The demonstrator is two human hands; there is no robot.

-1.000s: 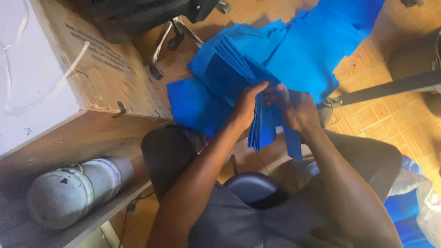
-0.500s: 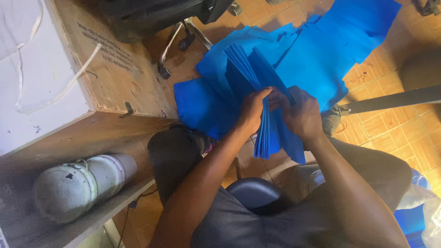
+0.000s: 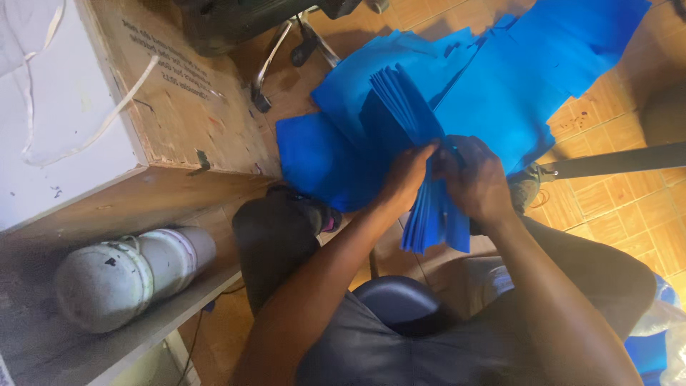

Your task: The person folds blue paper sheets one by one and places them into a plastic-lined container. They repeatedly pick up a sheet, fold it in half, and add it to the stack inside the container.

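Both my left hand (image 3: 406, 175) and right hand (image 3: 477, 179) pinch the blue sheet stack (image 3: 421, 150) mid-length; thin, limp, probably slippery, its top fanning toward eleven o'clock.

Warm daylight, soft shadows, slight blur.

Left third of frame was blocked: wooden worktop (image 3: 186, 78) edge w/ a shelf (image 3: 107, 350) below, grey cylinder (image 3: 125, 275) lying on it. Top centre, chair base (image 3: 286, 43) stood in the way. Blue sheets (image 3: 500, 93) covered floor upper right. A metal bar (image 3: 614, 161) crossed right side. Bare tile floor (image 3: 629, 214) lay open at right, btw bar & knee.
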